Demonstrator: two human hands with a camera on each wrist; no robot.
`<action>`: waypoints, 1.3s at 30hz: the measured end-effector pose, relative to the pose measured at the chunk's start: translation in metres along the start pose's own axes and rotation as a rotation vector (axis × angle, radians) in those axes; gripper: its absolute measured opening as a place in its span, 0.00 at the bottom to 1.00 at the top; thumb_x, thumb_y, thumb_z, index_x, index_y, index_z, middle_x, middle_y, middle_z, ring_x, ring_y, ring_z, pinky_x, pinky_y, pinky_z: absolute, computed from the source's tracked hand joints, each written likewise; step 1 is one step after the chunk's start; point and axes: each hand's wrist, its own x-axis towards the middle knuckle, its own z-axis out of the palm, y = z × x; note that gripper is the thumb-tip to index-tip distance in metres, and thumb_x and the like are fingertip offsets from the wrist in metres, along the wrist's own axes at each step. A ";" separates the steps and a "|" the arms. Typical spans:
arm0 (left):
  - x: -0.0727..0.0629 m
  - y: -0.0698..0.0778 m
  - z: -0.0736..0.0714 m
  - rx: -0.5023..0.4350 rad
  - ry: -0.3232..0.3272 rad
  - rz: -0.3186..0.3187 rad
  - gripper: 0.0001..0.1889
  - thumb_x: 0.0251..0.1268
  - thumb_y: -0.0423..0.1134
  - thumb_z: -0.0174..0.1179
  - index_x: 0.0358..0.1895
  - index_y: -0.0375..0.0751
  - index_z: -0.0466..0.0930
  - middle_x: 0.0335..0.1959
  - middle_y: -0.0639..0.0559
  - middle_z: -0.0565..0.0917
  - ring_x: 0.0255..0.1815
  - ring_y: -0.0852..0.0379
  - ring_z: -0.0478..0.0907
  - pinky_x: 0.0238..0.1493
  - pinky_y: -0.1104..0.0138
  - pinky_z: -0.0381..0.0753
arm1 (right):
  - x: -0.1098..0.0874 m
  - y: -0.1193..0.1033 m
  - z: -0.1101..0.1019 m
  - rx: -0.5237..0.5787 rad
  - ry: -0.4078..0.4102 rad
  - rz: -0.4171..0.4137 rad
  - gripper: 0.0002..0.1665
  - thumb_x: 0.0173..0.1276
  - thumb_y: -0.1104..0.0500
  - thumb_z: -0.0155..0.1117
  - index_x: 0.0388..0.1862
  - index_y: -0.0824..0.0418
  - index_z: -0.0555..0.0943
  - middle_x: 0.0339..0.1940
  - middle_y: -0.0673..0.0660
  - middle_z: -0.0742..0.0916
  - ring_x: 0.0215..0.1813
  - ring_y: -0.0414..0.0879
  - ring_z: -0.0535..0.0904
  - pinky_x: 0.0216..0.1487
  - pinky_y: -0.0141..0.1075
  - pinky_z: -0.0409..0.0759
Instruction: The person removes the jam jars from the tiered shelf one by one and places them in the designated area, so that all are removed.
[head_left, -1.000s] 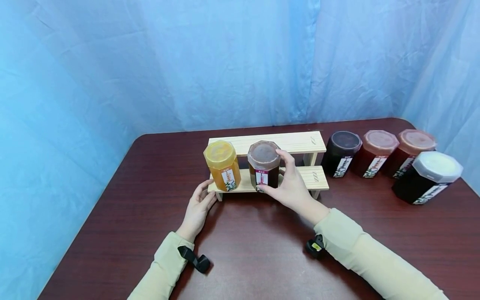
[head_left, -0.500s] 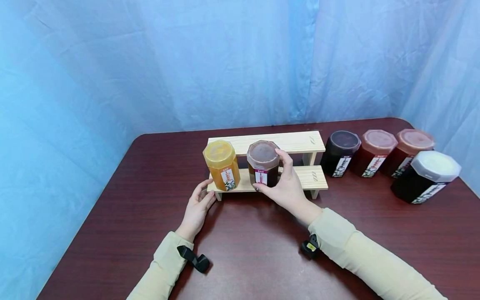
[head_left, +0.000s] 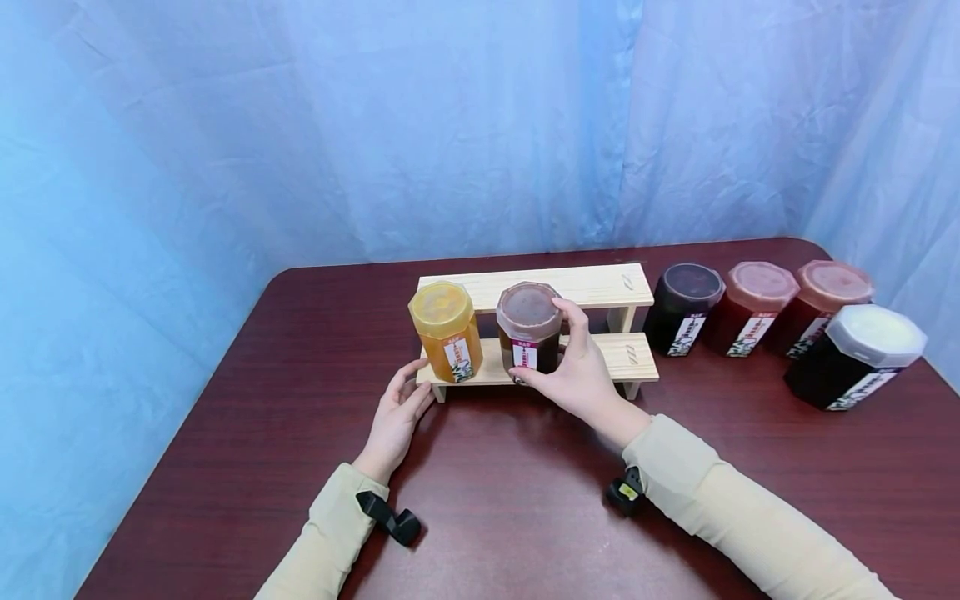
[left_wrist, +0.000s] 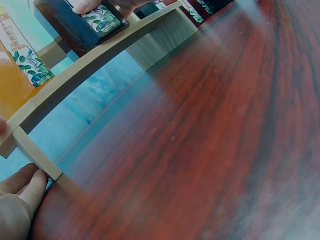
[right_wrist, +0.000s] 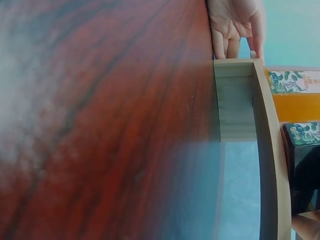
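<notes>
In the head view, my right hand (head_left: 581, 375) grips a dark brown jar (head_left: 527, 315) with a pinkish-brown lid, thumb low on its front and fingers round its right side. That jar stands over the lower step of a two-step wooden shelf (head_left: 618, 354). Left of it on the same step is an orange-yellow jar (head_left: 442, 333) with a yellow lid. My left hand (head_left: 393, 417) holds the shelf's left front end, fingertips on the board and at the leg (left_wrist: 37, 152). Its fingers (right_wrist: 232, 47) show against that end in the right wrist view.
Right of the shelf, a black jar (head_left: 682, 308), two dark red jars (head_left: 750, 308) (head_left: 825, 300) and a white-lidded dark jar (head_left: 855, 358) stand on the dark red-brown table (head_left: 525, 517). A blue curtain (head_left: 480, 133) hangs behind. The upper shelf board (head_left: 555, 286) carries no jar.
Almost nothing differs. The right sleeve and wrist have shifted slightly to the left since one second ago; both hands keep their places on the jar and the shelf.
</notes>
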 end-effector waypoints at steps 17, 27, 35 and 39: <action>-0.001 0.000 0.000 -0.002 0.006 0.000 0.22 0.71 0.31 0.49 0.66 0.36 0.62 0.46 0.48 0.72 0.46 0.62 0.73 0.53 0.72 0.74 | 0.000 -0.002 0.000 0.011 -0.007 0.014 0.62 0.41 0.61 0.82 0.67 0.54 0.49 0.59 0.67 0.72 0.58 0.58 0.72 0.55 0.50 0.75; -0.001 0.001 0.001 0.013 -0.003 -0.005 0.22 0.71 0.31 0.48 0.67 0.35 0.61 0.50 0.45 0.71 0.48 0.60 0.73 0.57 0.67 0.72 | -0.001 -0.003 -0.001 0.035 -0.005 0.031 0.62 0.41 0.62 0.82 0.67 0.54 0.49 0.59 0.67 0.72 0.59 0.58 0.71 0.56 0.51 0.76; -0.001 0.000 0.001 0.008 -0.007 0.016 0.21 0.71 0.31 0.49 0.66 0.36 0.62 0.50 0.46 0.72 0.49 0.61 0.73 0.56 0.68 0.73 | 0.000 -0.003 0.000 0.055 0.005 0.031 0.61 0.41 0.63 0.82 0.67 0.55 0.50 0.59 0.67 0.72 0.59 0.57 0.71 0.56 0.51 0.76; -0.001 0.000 0.000 0.007 -0.002 0.008 0.22 0.71 0.31 0.48 0.66 0.36 0.61 0.50 0.45 0.72 0.48 0.61 0.73 0.56 0.68 0.73 | 0.000 -0.003 0.001 0.065 0.005 0.038 0.61 0.40 0.63 0.82 0.67 0.55 0.50 0.59 0.67 0.72 0.59 0.57 0.71 0.56 0.50 0.76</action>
